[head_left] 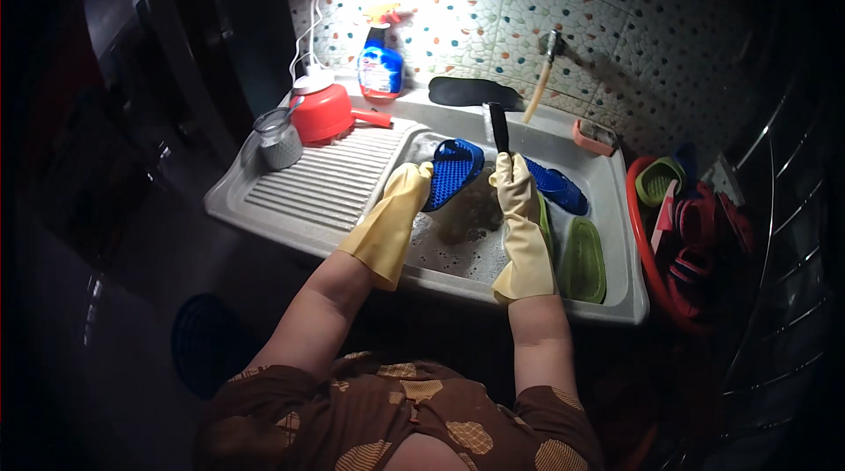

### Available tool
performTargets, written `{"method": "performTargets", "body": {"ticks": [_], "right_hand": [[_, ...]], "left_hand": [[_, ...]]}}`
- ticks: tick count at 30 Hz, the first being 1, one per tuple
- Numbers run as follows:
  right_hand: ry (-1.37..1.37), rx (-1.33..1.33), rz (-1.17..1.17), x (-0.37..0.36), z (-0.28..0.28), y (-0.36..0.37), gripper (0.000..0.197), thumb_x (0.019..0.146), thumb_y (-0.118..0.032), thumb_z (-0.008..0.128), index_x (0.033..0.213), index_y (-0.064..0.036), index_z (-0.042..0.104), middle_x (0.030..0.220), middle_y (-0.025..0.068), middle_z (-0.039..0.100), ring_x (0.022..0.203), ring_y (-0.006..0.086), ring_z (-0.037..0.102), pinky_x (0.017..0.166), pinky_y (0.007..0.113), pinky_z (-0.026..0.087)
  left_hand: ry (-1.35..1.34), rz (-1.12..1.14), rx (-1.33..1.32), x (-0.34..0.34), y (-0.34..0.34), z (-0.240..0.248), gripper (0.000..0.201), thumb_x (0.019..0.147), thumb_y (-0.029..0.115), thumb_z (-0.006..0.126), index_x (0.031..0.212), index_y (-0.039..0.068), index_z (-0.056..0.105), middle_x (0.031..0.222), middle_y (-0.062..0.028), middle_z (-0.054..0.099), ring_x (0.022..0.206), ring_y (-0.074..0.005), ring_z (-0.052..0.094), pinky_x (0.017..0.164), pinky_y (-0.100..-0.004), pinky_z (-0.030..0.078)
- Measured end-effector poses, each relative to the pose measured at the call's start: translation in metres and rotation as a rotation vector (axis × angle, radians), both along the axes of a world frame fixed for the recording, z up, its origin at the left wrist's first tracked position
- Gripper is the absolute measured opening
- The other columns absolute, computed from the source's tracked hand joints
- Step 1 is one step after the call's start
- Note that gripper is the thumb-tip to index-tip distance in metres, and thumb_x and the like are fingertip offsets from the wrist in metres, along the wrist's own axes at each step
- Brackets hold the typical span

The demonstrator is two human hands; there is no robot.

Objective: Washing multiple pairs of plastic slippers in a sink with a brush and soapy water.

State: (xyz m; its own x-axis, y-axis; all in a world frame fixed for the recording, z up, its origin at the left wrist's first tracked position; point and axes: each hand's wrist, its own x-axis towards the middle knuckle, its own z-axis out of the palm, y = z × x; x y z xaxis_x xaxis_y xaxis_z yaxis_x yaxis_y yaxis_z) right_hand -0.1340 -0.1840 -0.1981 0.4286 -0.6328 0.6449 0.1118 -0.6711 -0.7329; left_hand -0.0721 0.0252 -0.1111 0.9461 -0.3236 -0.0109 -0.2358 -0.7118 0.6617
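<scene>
Both my hands wear pale yellow rubber gloves over the sink basin (627, 290). My left hand (407, 194) is closed on the edge of a blue slipper (456, 179), held tilted above cloudy, sudsy water (462, 251). My right hand (515, 185) grips a black-backed brush (500, 126) with pale bristles, raised upright and apart from the slipper. Just right of that hand, a second blue slipper (562, 187) leans on the basin side. A green slipper (584, 260) lies nearer me; another green piece is mostly hidden behind my right glove.
Left of the basin, a ribbed drainboard (317, 189) carries a glass jar (276, 141) and a red dipper (321, 112). Along the back are a blue spray bottle (380, 69), a black sole-shaped piece (473, 91), a hosed tap (543, 75) and a pink soap dish (595, 136). A red tub (645, 233) holds several slippers.
</scene>
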Motion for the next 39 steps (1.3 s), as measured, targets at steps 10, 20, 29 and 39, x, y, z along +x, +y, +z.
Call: {"method": "performTargets", "body": {"ticks": [10,20,29,39], "right_hand": [[0.102,0.148,0.136,-0.024,0.043,0.028,0.032,0.099,-0.032,0.052,0.082,-0.0049,0.056,0.058,0.0061,0.061,0.049,0.0176,0.058,0.046,0.032,0.042],[0.090,0.252,0.246,-0.011,0.030,0.027,0.031,0.101,-0.029,0.050,0.083,-0.0051,0.056,0.057,0.0017,0.056,0.048,0.0094,0.053,0.043,0.026,0.038],[0.182,0.350,0.446,-0.013,0.013,0.021,0.029,0.100,-0.029,0.051,0.087,-0.0030,0.052,0.063,-0.0005,0.048,0.050,0.0083,0.051,0.045,0.025,0.040],[0.874,0.264,0.358,-0.031,0.040,0.050,0.044,0.095,-0.023,0.054,0.138,-0.0189,0.050,0.085,0.0070,0.065,0.068,0.0150,0.060,0.066,0.030,0.048]], "left_hand": [[0.059,0.144,-0.028,0.048,0.032,-0.018,0.049,0.092,0.043,0.044,0.109,0.004,0.069,0.109,-0.0261,0.064,0.104,-0.0412,0.062,0.090,-0.0470,0.047],[0.003,0.180,0.112,0.068,0.064,0.003,0.041,0.091,0.037,0.047,0.110,0.005,0.067,0.111,-0.0232,0.064,0.107,-0.0393,0.061,0.092,-0.0454,0.047],[-0.077,0.231,0.231,0.072,0.121,0.003,0.037,0.091,0.032,0.049,0.105,0.002,0.066,0.108,-0.0234,0.065,0.105,-0.0390,0.061,0.091,-0.0450,0.047],[-0.761,-0.015,0.031,0.089,0.139,-0.015,0.032,0.092,0.025,0.051,0.081,-0.001,0.066,0.077,-0.0218,0.065,0.070,-0.0370,0.063,0.066,-0.0443,0.048]]}}
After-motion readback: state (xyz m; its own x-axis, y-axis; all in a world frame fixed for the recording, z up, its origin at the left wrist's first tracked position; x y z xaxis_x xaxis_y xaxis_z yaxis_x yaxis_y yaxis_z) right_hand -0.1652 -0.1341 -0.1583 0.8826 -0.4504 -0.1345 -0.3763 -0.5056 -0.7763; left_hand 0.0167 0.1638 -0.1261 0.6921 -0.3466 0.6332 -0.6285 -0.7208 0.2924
